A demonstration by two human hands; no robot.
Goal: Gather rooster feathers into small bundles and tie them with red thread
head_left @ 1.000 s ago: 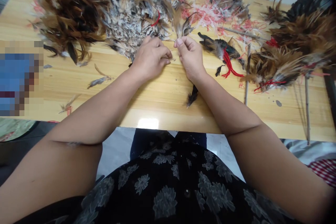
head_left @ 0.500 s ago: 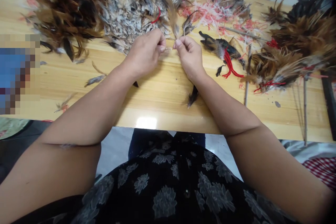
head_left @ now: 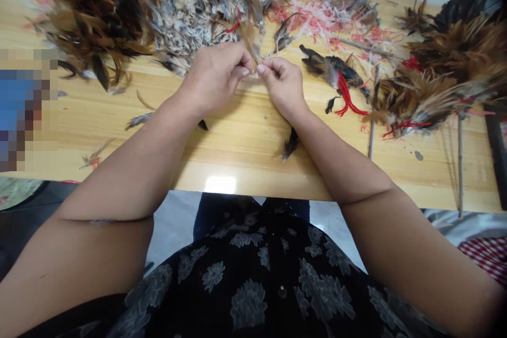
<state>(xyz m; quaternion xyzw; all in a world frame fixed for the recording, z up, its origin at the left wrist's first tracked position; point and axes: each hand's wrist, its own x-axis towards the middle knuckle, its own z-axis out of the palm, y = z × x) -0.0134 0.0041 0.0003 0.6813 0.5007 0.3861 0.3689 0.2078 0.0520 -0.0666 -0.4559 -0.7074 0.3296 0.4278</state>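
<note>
My left hand (head_left: 214,76) and my right hand (head_left: 282,84) meet fingertip to fingertip above the wooden table (head_left: 245,142). Both are closed in a pinch on the quill ends of a small bunch of brown feathers (head_left: 253,39) that fans away from me. Right behind the hands lies a large pile of grey and white speckled feathers (head_left: 194,16). A dark brown feather pile (head_left: 95,5) sits further left.
Tied feather bundles with red string (head_left: 340,82) lie right of my hands, with thin sticks (head_left: 372,116) and more brown and black feather bundles (head_left: 447,63) at the far right. Pink string scraps (head_left: 325,21) litter the back. Loose feathers (head_left: 291,143) lie near the front edge.
My left hand lifted off the table and closed in on the right hand. The bunch of feathers tilted left and both hands shifted slightly left.
</note>
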